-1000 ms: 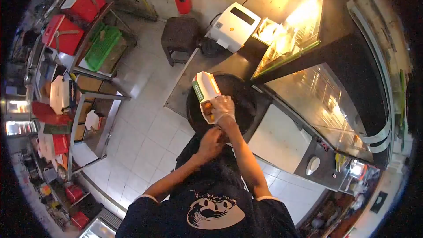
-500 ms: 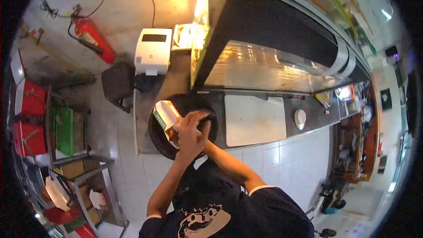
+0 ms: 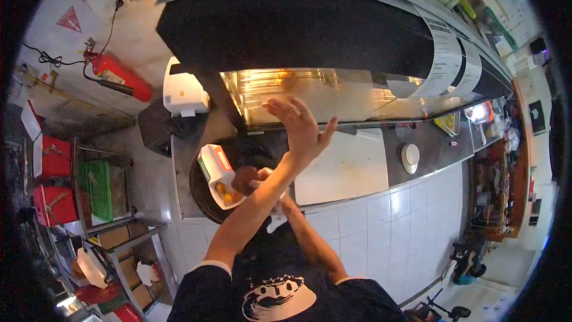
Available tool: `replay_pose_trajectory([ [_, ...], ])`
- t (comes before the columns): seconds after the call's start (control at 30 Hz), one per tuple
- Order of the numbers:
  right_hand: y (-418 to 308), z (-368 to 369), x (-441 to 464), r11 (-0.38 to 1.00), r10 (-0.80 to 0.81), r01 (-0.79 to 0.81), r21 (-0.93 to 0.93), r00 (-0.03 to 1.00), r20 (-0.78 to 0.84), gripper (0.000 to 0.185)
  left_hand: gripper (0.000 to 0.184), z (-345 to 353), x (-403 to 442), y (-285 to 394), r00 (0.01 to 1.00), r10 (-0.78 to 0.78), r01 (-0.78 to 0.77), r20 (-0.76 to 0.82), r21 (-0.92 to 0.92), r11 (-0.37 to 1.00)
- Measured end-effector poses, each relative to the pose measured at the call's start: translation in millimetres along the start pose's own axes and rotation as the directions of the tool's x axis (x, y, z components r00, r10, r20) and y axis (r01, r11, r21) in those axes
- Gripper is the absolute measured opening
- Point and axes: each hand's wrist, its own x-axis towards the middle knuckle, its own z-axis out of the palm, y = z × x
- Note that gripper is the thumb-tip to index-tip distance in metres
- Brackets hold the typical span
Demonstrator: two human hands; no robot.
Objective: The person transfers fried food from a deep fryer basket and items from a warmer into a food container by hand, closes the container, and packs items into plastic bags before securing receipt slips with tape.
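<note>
My left hand (image 3: 302, 133) is raised with its fingers spread, holding nothing. It is in front of the glass of a lit display cabinet (image 3: 345, 92), and its forearm crosses over my right hand. Partly hidden beneath that forearm, my right hand (image 3: 266, 175) appears closed around a dark brown rounded thing (image 3: 245, 180), whose kind I cannot make out. Just left of it stands an open white takeaway box (image 3: 214, 169) with red and green print. Orange-brown food pieces (image 3: 226, 194) lie inside the box. Under the box is a round black tray (image 3: 198, 194).
A white cutting board (image 3: 345, 167) lies to the right, with a small white round object (image 3: 410, 158) beyond it. A white printer-like device (image 3: 186, 92) stands at the counter's left end. Farther left are a fire extinguisher (image 3: 122, 76) and a metal rack (image 3: 134, 235).
My hands, together over the box before, are now apart. The left has risen toward the cabinet and opened. The food in the box and the brown thing now show. The view has shifted.
</note>
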Motion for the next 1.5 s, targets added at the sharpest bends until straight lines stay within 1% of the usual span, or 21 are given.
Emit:
replay_pose_trajectory([
  [0.1,-10,-38,-36,0.833,0.288,-0.157,0.530,0.942,-0.174,0.023,0.106,37,-7,36,1.000,-0.010,0.010,0.005,-0.007,1.000],
  [0.17,-27,-65,-38,0.758,0.326,-0.207,0.619,0.941,-0.085,0.023,0.106,59,-8,62,0.999,-0.031,0.032,0.043,-0.021,0.999],
  [0.23,-44,-88,-35,0.667,0.362,-0.264,0.696,0.932,0.006,0.023,0.106,70,-13,90,0.927,0.048,-0.001,0.372,-0.127,0.992],
  [0.37,10,-127,-11,0.559,0.429,-0.311,0.769,0.902,0.052,0.025,0.097,72,-19,125,0.879,0.196,-0.075,0.436,-0.280,0.957],
  [0.4,26,-150,-6,0.957,0.156,-0.093,0.273,0.964,-0.217,0.027,0.094,71,-25,129,0.857,0.236,-0.019,0.458,-0.430,0.903],
  [0.47,1,-156,18,0.964,-0.145,0.228,0.140,0.883,-0.446,0.027,0.081,43,-32,136,0.869,0.235,0.111,0.434,-0.636,0.764],
  [0.53,-7,-171,58,0.659,0.149,0.326,0.678,0.827,-0.543,0.027,0.070,3,-46,127,0.873,0.206,0.158,0.443,-0.655,0.739],
  [0.57,7,-194,84,0.570,0.266,0.302,0.764,0.813,-0.519,0.031,0.061,-22,-54,119,0.887,0.142,0.204,0.440,-0.647,0.735],
  [0.67,-28,-202,135,0.694,0.211,0.534,0.484,0.491,-0.845,0.026,0.040,-92,-87,85,0.887,-0.081,0.367,0.454,-0.591,0.718],
  [0.83,-58,-226,172,0.592,0.228,0.680,0.433,0.374,-0.899,0.026,0.033,-181,-150,29,0.740,-0.538,0.662,0.404,-0.292,0.690],
  [0.9,-50,-239,159,0.624,0.185,0.636,0.453,0.443,-0.877,0.027,0.031,-212,-175,10,0.649,-0.680,0.758,0.341,-0.217,0.615],
  [1.03,-45,-217,127,0.834,-0.088,0.404,0.376,0.770,-0.632,0.030,0.027,-243,-221,-17,0.449,-0.879,0.891,0.159,-0.159,0.426],
  [1.1,-46,-154,103,0.990,0.007,0.056,0.129,0.898,-0.441,0.029,0.026,-244,-250,-41,0.397,-0.913,0.912,0.096,-0.153,0.380],
  [1.13,-41,-115,86,0.969,0.033,0.036,0.246,0.963,-0.269,0.024,0.024,-242,-264,-55,0.350,-0.936,0.928,0.051,-0.155,0.338],
  [1.17,-31,-91,77,0.859,-0.088,0.103,-0.501,0.995,0.052,0.019,0.024,-238,-274,-70,0.351,-0.935,0.927,0.052,-0.158,0.339],
  [1.2,-20,-46,57,0.995,0.082,-0.077,-0.062,0.993,0.086,0.019,0.025,-232,-279,-88,0.351,-0.936,0.932,0.017,-0.104,0.348],
  [1.23,1,-21,51,0.909,0.073,0.037,-0.416,0.966,0.246,0.023,0.026,-230,-283,-102,0.350,-0.937,0.935,-0.014,-0.048,0.350],
  [1.27,4,2,47,0.852,0.030,0.136,-0.506,0.951,0.306,0.025,0.028,-222,-279,-114,0.413,-0.908,0.902,-0.074,-0.106,0.419],
  [1.33,10,42,44,0.773,-0.006,0.234,-0.590,0.932,0.363,0.027,0.031,-203,-289,-154,0.480,-0.873,0.874,-0.086,-0.040,0.485],
  [1.4,29,70,42,0.497,-0.170,0.508,-0.704,0.852,0.495,0.033,0.035,-193,-279,-178,0.553,-0.829,0.833,-0.075,0.024,0.553],
  [1.5,68,77,37,0.314,-0.327,0.552,-0.773,0.827,0.458,0.024,0.032,-183,-268,-195,0.593,-0.805,0.792,-0.006,0.183,0.582],
])
